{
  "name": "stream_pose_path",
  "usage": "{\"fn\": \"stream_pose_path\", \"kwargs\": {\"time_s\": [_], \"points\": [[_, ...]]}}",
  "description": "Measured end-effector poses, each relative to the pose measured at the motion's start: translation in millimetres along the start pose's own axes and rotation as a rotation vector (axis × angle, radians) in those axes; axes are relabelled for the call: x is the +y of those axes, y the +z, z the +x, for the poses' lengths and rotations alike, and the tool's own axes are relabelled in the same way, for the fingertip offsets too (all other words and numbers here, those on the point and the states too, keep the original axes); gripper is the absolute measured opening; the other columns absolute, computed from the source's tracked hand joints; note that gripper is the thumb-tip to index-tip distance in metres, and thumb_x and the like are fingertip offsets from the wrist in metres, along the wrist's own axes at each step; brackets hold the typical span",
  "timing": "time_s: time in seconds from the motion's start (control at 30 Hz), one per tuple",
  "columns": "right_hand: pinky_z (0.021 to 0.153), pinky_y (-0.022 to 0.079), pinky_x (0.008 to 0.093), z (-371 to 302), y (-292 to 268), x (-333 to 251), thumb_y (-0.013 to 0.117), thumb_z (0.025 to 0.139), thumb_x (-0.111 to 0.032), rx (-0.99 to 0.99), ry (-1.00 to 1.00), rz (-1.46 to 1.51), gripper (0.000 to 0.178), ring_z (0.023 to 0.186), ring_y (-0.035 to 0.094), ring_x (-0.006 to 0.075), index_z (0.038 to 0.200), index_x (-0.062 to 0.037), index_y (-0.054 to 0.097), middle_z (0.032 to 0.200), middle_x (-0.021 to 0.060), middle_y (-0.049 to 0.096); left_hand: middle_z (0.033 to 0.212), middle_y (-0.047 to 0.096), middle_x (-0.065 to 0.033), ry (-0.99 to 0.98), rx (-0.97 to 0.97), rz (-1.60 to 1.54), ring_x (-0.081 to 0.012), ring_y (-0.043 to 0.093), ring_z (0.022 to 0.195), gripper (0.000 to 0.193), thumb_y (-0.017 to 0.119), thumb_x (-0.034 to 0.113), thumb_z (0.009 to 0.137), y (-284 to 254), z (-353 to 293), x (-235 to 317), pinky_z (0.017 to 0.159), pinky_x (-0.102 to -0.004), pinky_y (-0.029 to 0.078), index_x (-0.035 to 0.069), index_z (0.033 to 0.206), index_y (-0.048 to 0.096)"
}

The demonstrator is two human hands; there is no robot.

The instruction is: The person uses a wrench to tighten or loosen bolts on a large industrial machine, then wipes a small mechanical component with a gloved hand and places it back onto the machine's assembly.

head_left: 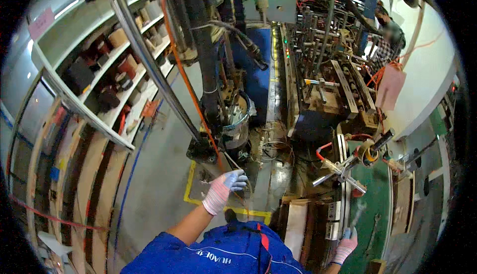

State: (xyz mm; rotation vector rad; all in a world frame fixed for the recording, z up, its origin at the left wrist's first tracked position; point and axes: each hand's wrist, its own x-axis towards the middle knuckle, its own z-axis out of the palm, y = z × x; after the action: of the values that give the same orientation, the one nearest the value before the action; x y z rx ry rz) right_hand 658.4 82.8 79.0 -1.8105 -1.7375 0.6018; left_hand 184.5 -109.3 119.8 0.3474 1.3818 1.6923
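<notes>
My left hand (225, 192), in a pale glove with a pink cuff, is raised in front of my body. Its fingers are bent, beside a thin pale rod or hose (231, 161) and the lower run of an orange cable (191, 93); whether they grip either is unclear. At lower right, my gloved right hand (346, 248) is by the bench edge, its fingers pointing away from me. A slender, light-grey, blurred thing (357, 215) rises from those fingertips and seems held. A wrench (375, 224) lies nearby on the green surface (368, 199).
A steel post (154, 65) rises at left before shelves (119, 105) of parts. A bucket (235, 125) stands ahead. Metal rods with clamps (348, 170) jut out at right, beside the machine (323, 95). Another person (390, 40) stands far right. Yellow tape (189, 182) marks the floor.
</notes>
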Motion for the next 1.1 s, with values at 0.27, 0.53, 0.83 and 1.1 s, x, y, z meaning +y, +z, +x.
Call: {"fn": "stream_pose_path", "kwargs": {"time_s": [0.27,0.53,0.83,1.1], "points": [[0.095,0.049,0.0432,80.5,2.5,103.6,0.065,0.094,-0.026,0.218,0.301,-0.373,0.049,0.111,0.064,0.0393,0.135,-0.0002,0.059,0.126,0.0233,0.066,0.120,0.068,-0.0148,0.116,0.162,-0.011,-0.0212,0.067,0.105,0.056,0.057,0.040,0.103,-25.4,5.5,-32.0,0.093,-0.0333,0.054,-0.004,0.137,0.054],[0.080,0.052,0.0499,57.9,52.8,80.3,0.060,0.090,-0.019,0.446,-0.024,-0.601,0.037,0.090,0.067,0.0397,0.123,-0.0040,0.068,0.098,0.0208,0.069,0.124,0.067,-0.0122,0.217,0.312,0.183,-0.0194,0.066,0.108,0.046,0.058,0.029,0.103,-66.9,4.0,13.5,0.094,-0.0310,0.053,0.001,0.139,0.055],[0.059,0.051,0.0470,63.5,43.9,63.5,0.066,0.085,-0.026,0.728,-0.303,-0.573,0.018,0.066,0.066,0.0368,0.079,-0.0094,0.071,0.074,0.0146,0.069,0.152,0.044,-0.0215,0.672,0.385,0.554,-0.0327,0.046,0.139,0.080,0.074,0.019,0.089,-25.6,75.7,136.2,0.115,-0.0401,0.038,-0.003,0.153,0.032],[0.062,0.053,0.0535,46.1,17.4,-8.0,0.063,0.082,-0.025,0.379,0.132,-0.654,0.019,0.068,0.067,0.0411,0.077,-0.0075,0.069,0.073,0.0174,0.069,0.148,0.047,-0.0253,0.968,0.664,0.844,-0.0394,0.046,0.137,0.088,0.081,0.027,0.080,-19.9,181.8,209.2,0.114,-0.0409,0.038,-0.003,0.150,0.036]]}}
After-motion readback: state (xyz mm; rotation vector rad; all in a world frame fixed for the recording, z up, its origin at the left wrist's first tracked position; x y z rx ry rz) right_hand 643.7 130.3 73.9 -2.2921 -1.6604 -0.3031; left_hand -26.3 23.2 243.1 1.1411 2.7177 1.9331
